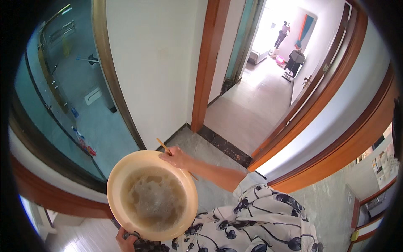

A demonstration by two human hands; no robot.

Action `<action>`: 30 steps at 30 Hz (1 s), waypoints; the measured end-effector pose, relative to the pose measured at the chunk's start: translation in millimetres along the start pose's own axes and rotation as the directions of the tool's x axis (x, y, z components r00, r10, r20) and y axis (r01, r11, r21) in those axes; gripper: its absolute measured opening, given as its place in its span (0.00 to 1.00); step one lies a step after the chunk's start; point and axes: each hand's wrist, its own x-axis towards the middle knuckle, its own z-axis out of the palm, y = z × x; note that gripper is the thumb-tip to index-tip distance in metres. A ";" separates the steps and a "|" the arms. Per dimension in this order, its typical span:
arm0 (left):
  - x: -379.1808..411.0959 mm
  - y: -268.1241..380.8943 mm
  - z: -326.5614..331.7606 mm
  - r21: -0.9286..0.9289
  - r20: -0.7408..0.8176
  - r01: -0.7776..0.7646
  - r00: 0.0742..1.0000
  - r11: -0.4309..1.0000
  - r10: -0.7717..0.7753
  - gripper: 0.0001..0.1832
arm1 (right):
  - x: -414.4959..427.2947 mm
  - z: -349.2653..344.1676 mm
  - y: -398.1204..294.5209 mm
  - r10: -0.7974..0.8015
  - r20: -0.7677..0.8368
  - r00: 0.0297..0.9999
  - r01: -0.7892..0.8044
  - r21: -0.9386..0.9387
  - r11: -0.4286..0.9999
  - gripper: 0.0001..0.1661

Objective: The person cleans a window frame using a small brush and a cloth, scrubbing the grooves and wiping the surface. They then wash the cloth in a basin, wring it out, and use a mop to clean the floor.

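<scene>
A peach plastic basin (115,189) is held in front of my body, tilted slightly. Cloudy brown water (154,198) with patches of foam fills much of it. My right hand (176,157) grips the far right rim. A thin wooden stick (163,146) is also in that hand, and its other end shows past the rim below my wrist. At the near left, my left hand (126,241) holds the rim's underside together with a dark patterned cloth (143,244). Part of the left hand is cut off by the picture's lower edge.
A brown door frame (206,69) and dark stone threshold (223,146) lead into a bright room. Inside, a person (281,34) stands raised by the wall, near a pink basin (280,60) and a garment rack (292,64). To the left is a glass-fronted bathroom (78,94).
</scene>
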 end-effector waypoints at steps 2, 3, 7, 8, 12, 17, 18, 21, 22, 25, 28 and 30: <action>42.7 14.7 -6.9 -0.049 0.015 -0.022 1.000 0.999 0.023 0.24 | 35.3 10.1 -11.5 0.000 -0.010 1.000 0.000 -0.016 1.000 0.29; 70.5 20.4 -18.1 -0.034 0.019 -0.023 1.000 0.999 0.024 0.24 | 55.8 20.2 -16.7 -0.010 -0.033 0.999 0.010 -0.012 1.000 0.29; 160.0 51.9 -69.6 -0.005 -0.026 0.023 0.999 1.000 -0.023 0.20 | 137.8 81.5 -38.1 -0.024 -0.070 0.997 0.027 0.037 0.999 0.31; 177.1 66.0 -80.0 0.011 -0.029 0.008 1.000 1.000 -0.008 0.19 | 158.4 97.2 -42.4 -0.022 -0.069 0.997 0.026 0.048 0.999 0.31; 267.4 88.5 -120.2 0.104 0.004 -0.005 1.000 0.995 0.005 0.09 | 234.1 146.8 -28.8 -0.050 -0.125 0.991 0.051 0.006 0.999 0.31; 344.7 128.5 -157.8 0.190 -0.090 0.041 0.996 0.981 -0.024 0.08 | 319.2 202.1 -37.4 -0.105 -0.071 0.992 0.111 0.074 0.991 0.29; 362.7 131.6 -165.6 0.158 -0.071 0.034 0.997 0.987 -0.023 0.09 | 336.9 213.1 -38.4 -0.101 -0.081 0.992 0.108 0.077 0.991 0.28; 399.6 155.1 -176.3 0.077 -0.016 0.013 1.000 0.997 -0.012 0.09 | 397.8 235.4 -44.5 -0.147 -0.061 0.987 0.150 0.040 0.988 0.27; 407.9 164.5 -174.4 0.061 0.014 -0.002 1.000 0.998 0.001 0.09 | 416.6 239.5 -45.8 -0.136 -0.066 0.989 0.140 0.065 0.988 0.27; 454.7 172.6 -182.3 0.091 -0.225 0.171 0.963 0.981 -0.146 0.27 | 467.5 255.4 -56.2 -0.097 0.011 0.995 0.096 0.083 0.992 0.26; 500.5 186.1 -190.0 0.169 -0.143 0.071 0.989 0.983 -0.046 0.27 | 514.1 248.5 -60.9 -0.090 -0.047 0.995 0.091 0.000 0.996 0.24; 481.1 210.5 -174.5 0.204 -0.217 0.087 0.975 0.975 -0.041 0.26 | 521.0 242.8 -73.3 -0.042 -0.003 0.999 0.042 0.020 0.999 0.23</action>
